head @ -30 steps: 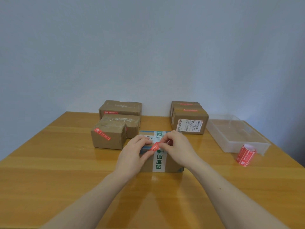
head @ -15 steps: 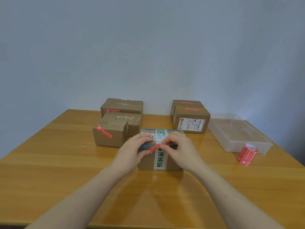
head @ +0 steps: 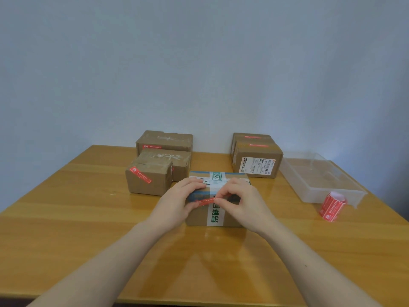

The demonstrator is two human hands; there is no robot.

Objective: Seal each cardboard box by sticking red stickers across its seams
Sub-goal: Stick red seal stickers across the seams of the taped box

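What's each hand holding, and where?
Both pinch one red sticker against the front box: left hand at its left end, right hand at its right end.

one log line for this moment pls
step: applying sticker on front edge of box | left hand: pinching sticker | right hand: pinching sticker | roll: on table

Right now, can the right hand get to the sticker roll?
Probably yes: the sticker roll stands on bare table to the right, nothing between, but the right hand is pinching the red sticker.
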